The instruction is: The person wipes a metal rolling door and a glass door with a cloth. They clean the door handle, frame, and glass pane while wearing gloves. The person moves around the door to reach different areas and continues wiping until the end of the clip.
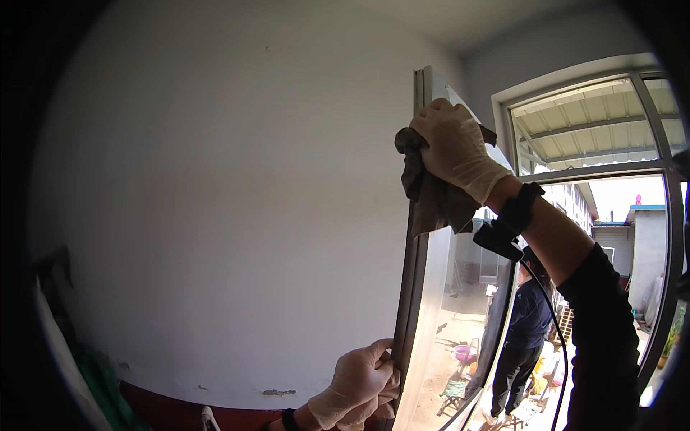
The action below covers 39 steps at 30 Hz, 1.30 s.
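Note:
A glass door (410, 302) with a metal frame stands swung open, its narrow edge towards me. My right hand (454, 147), in a thin whitish glove, is closed around a dark grey-brown cloth (440, 205) high on the door. The cloth is pressed against the frame near the top corner and hangs in folds below my fingers. Low on the same door, my left hand (357, 384), gloved too, grips the frame's edge with bent fingers. Some of its fingertips are hidden.
A plain white wall (230, 201) fills the left side, with a dark red band (165, 406) at its foot. Through the doorway, a person (523, 334) in dark clothes stands outside near a pink basin (465, 353). A black cable (563, 345) hangs from my right wrist.

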Tool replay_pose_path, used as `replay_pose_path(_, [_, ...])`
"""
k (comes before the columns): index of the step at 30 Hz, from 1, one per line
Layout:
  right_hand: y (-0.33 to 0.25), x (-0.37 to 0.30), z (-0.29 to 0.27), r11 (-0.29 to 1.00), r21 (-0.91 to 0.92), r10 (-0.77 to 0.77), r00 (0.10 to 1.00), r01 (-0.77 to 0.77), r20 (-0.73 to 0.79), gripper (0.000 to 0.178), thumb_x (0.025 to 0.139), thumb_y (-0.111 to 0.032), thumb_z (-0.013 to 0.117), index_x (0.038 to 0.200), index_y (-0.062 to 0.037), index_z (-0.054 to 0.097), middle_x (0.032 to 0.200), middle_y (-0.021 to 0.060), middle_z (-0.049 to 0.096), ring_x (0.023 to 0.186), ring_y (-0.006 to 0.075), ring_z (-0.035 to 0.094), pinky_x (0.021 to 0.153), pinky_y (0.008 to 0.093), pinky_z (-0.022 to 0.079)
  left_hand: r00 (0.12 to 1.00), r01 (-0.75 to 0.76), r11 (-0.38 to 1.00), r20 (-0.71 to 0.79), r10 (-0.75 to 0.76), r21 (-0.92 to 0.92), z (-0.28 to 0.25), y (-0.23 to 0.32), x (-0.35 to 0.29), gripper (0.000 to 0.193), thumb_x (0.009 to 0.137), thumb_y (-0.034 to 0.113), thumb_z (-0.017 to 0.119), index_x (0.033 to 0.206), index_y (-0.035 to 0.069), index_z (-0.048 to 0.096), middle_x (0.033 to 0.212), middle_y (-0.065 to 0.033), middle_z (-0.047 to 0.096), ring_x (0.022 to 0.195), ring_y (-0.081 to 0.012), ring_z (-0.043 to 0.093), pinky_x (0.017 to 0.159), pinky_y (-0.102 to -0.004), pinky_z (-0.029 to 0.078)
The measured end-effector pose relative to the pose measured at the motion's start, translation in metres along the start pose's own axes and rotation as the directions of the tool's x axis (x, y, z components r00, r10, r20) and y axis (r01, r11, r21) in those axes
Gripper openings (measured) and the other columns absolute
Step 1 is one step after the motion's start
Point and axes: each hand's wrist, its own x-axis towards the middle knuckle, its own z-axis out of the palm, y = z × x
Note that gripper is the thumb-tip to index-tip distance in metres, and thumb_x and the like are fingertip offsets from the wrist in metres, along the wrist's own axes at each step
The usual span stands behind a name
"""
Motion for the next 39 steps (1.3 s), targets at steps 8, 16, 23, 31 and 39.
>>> replay_pose_path(8, [-0.113, -0.139, -0.046, 0.966, 0.219, -0.173, 0.974, 0.139, 0.143, 0.009, 0.077, -0.015, 0.065, 0.077, -0.0054, 0.065, 0.079, 0.0039, 0.059, 0.085, 0.0190, 0.055, 0.063, 0.0304, 0.045, 0.991, 0.125, 0.977, -0.021, -0.131, -0.175, -0.015, -0.008, -0.034, 0.033, 0.096, 0.003, 0.056, 0.128, 0.001, 0.062, 0.102, -0.0124, 0.074, 0.089, -0.0198, 0.074, 0.078, -0.0275, 0.058])
replay_pose_path(16, [-0.220, -0.282, -0.095, 0.793, 0.573, -0.451, 0.831, 0.207, 0.325, 0.032, 0.070, -0.015, 0.067, 0.098, 0.0007, 0.067, 0.104, 0.0120, 0.063, 0.100, 0.0251, 0.056, 0.072, 0.0331, 0.048, 0.877, 0.344, 0.818, -0.154, -0.456, -0.461, -0.014, -0.013, -0.129, 0.028, 0.095, -0.002, 0.056, 0.121, -0.006, 0.064, 0.093, -0.0117, 0.072, 0.083, -0.0124, 0.067, 0.079, -0.0261, 0.055])
replay_pose_path(23, [-0.356, -0.408, -0.135, 0.604, 0.787, -0.609, 0.709, 0.123, 0.357, 0.030, 0.073, -0.022, 0.062, 0.092, 0.0006, 0.068, 0.095, 0.0080, 0.059, 0.091, 0.0204, 0.051, 0.060, 0.0280, 0.040, 0.736, 0.484, 0.762, -0.271, -0.621, -0.431, 0.007, -0.054, -0.236, 0.027, 0.094, -0.004, 0.055, 0.118, -0.002, 0.067, 0.092, -0.0077, 0.073, 0.082, -0.0095, 0.066, 0.078, -0.0241, 0.054])
replay_pose_path(31, [-0.492, -0.537, -0.179, 0.624, 0.781, -0.552, 0.698, -0.017, 0.456, 0.034, 0.081, -0.020, 0.058, 0.103, 0.0043, 0.068, 0.113, 0.0177, 0.057, 0.108, 0.0293, 0.047, 0.071, 0.0310, 0.043, 0.408, 0.706, 0.472, -0.242, -0.880, -0.527, 0.062, -0.073, -0.376, 0.027, 0.093, -0.001, 0.058, 0.117, 0.002, 0.070, 0.092, -0.0042, 0.072, 0.083, -0.0078, 0.064, 0.076, -0.0216, 0.053])
replay_pose_path(39, [-0.493, -0.537, -0.196, 0.412, 0.790, -0.555, 0.563, -0.453, 0.612, 0.027, 0.072, -0.008, 0.068, 0.099, -0.0017, 0.067, 0.112, 0.0113, 0.057, 0.111, 0.0299, 0.052, 0.075, 0.0366, 0.049, 0.312, 0.752, 0.399, -0.250, -0.917, -0.525, 0.112, -0.050, -0.467, 0.025, 0.093, -0.003, 0.055, 0.115, -0.004, 0.068, 0.092, -0.0113, 0.073, 0.083, -0.0136, 0.067, 0.078, -0.0253, 0.053])
